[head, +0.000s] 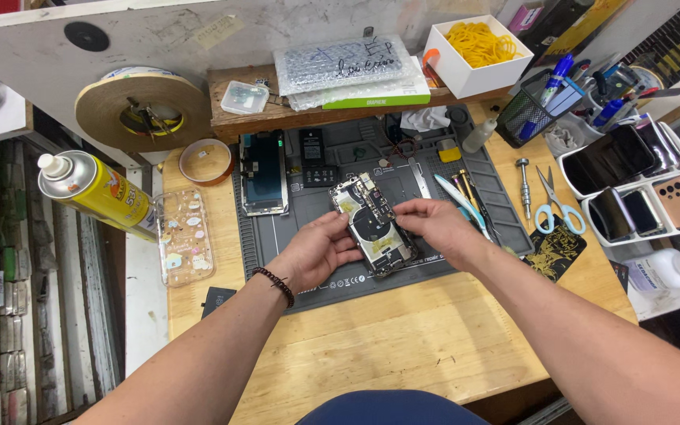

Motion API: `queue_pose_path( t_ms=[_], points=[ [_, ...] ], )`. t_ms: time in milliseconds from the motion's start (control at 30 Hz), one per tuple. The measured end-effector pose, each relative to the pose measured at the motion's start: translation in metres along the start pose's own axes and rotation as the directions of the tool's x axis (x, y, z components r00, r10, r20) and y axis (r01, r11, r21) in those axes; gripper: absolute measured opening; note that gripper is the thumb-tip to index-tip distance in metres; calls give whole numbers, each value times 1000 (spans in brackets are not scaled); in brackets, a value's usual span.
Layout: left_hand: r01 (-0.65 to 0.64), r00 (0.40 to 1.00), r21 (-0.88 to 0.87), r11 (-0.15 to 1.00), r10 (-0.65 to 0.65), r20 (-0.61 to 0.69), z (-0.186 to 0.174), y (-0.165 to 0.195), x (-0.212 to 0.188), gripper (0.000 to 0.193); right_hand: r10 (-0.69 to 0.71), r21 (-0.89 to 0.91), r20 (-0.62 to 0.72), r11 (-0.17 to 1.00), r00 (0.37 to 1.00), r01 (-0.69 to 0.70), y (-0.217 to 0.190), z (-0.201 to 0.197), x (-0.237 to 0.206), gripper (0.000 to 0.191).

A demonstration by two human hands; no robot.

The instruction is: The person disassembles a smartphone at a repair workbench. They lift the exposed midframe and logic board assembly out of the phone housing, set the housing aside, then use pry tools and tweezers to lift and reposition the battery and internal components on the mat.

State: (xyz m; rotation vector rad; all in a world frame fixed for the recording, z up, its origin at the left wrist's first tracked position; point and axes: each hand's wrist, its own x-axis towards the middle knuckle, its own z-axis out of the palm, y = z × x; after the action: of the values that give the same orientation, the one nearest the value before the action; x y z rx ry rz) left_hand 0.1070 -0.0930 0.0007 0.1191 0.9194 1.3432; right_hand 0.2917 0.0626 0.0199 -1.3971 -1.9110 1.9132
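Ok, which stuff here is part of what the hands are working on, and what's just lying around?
In hand:
opened phone, held by left hand and right hand
grey work mat

Lying about:
scissors
spray can
clear phone case
box of rubber bands
tape roll

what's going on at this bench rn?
A person holds an opened phone with its insides showing, over a grey work mat on a wooden bench. The left hand cups its lower left edge; the right hand has its fingertips on the right side. A detached screen and a battery lie on the mat behind it. Scissors and a screwdriver sit to the right, a clear phone case to the left.
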Motion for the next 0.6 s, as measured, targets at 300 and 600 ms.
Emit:
queue_pose_path(
  t_ms=[300, 600],
  points=[
    [-10, 999, 32, 999, 9, 32, -4, -10, 9, 27, -426, -530, -174, 801, 888, 280, -38, 16, 24, 20],
    [-1, 1000, 66, 998, 0, 13, -1, -8, 7, 27, -396, -715, -98, 666, 913, 213, -59, 32, 30, 18]
  ],
)
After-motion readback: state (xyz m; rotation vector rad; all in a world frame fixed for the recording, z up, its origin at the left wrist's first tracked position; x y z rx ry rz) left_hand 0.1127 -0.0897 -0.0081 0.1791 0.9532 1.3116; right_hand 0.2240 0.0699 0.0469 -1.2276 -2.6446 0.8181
